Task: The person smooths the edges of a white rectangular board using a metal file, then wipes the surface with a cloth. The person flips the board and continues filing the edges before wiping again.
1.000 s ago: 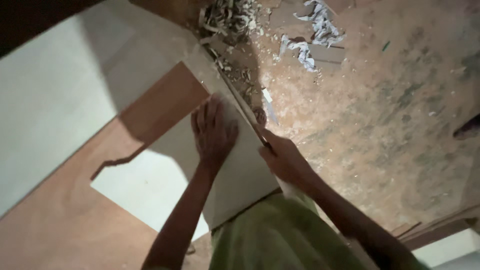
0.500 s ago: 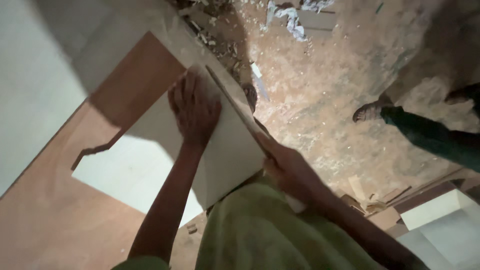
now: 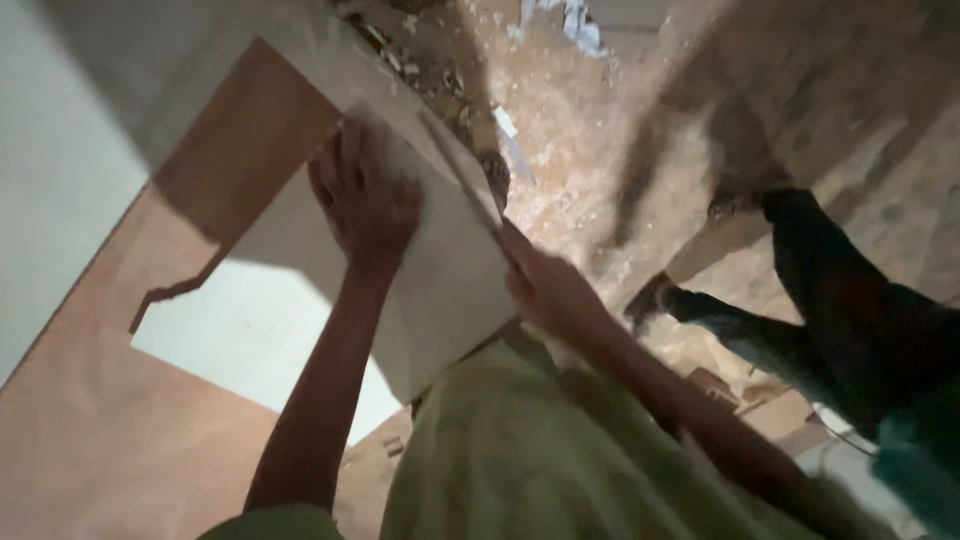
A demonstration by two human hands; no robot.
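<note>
My left hand point(image 3: 365, 200) lies flat, fingers spread, on a pale rectangular panel point(image 3: 440, 300) that rests tilted over a brown plywood sheet point(image 3: 110, 420). My right hand point(image 3: 550, 290) is curled at the panel's right edge, closed around the near end of a thin dark blade-like strip point(image 3: 460, 170) running along that edge. Motion blur hides the exact grip. My green shirt point(image 3: 520, 450) fills the lower middle.
Another person's dark-trousered legs point(image 3: 840, 310) and feet point(image 3: 650, 298) stand close on the right, on a dusty floor point(image 3: 580, 130). Pale scraps and shavings point(image 3: 580, 20) lie at the top. A white sheet point(image 3: 50, 180) lies at the left, and small offcuts point(image 3: 740, 390) near the feet.
The view has swung down and left. The other person's legs have come into sight and stepped closer on the right. My hands keep their places on the panel.
</note>
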